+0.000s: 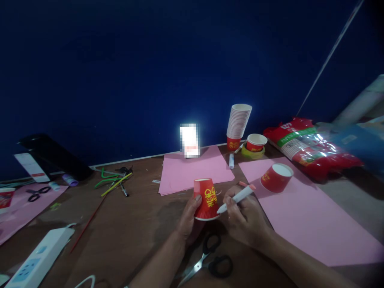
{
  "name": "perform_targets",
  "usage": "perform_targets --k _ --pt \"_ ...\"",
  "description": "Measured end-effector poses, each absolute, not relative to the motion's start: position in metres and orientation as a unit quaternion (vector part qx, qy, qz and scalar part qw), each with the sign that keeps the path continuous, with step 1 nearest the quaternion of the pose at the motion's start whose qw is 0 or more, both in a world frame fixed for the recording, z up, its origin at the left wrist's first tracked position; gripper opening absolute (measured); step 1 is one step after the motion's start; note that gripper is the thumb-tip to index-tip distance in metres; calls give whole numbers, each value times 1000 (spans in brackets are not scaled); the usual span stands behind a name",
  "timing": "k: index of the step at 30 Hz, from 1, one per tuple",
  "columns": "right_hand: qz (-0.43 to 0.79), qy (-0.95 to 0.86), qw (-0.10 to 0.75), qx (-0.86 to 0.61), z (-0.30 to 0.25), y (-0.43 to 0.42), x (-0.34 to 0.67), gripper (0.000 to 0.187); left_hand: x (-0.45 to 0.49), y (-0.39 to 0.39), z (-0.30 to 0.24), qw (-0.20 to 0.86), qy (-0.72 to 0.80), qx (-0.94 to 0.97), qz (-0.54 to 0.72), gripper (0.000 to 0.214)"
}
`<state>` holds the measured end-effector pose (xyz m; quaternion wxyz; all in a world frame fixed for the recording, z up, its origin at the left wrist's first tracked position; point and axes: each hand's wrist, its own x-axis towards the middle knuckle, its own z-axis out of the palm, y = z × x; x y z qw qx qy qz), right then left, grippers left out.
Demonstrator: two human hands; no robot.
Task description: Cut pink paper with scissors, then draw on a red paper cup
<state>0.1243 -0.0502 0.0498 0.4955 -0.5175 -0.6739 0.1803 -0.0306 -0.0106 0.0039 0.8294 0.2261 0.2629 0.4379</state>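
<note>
My left hand [189, 214] is wrapped round a red paper cup [205, 200] with yellow lettering. The cup is turned over, its wide white rim facing down. In my right hand [244, 218] is a white marker [238, 198] with a reddish end. Its tip points at the lower right side of the cup, close to the rim; I cannot tell whether it touches. Below both hands lies a pair of scissors [200, 262] with black handles, its blades spread a little. Under the hands is the brown table [126, 236].
Pink paper [195, 172] lies ahead, with another pink sheet [318, 220] to the right bearing a red cup [277, 179]. A cup stack [239, 122], a roll of tape [253, 152] and a red plastic pack [309, 148] stand behind. Leftward are a power strip [40, 256] and straws [109, 179].
</note>
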Motion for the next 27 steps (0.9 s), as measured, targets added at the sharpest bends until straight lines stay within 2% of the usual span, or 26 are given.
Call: perform_targets --k 5,9,13,20,27 --pt "197 -650 514 -524 45 -51 125 20 -31 -13 3 836 264 226 425 40" --pt "195 -672 494 -516 49 -49 124 22 -30 -12 4 820 288 202 452 35" --pt "243 -659 497 -510 51 -48 123 21 -29 -11 9 816 292 182 465 29" --pt "253 -595 578 -498 46 -52 120 23 -30 -10 18 829 280 184 448 39" --pt "300 -596 567 -483 42 -55 120 21 -30 -9 7 837 276 211 422 46"
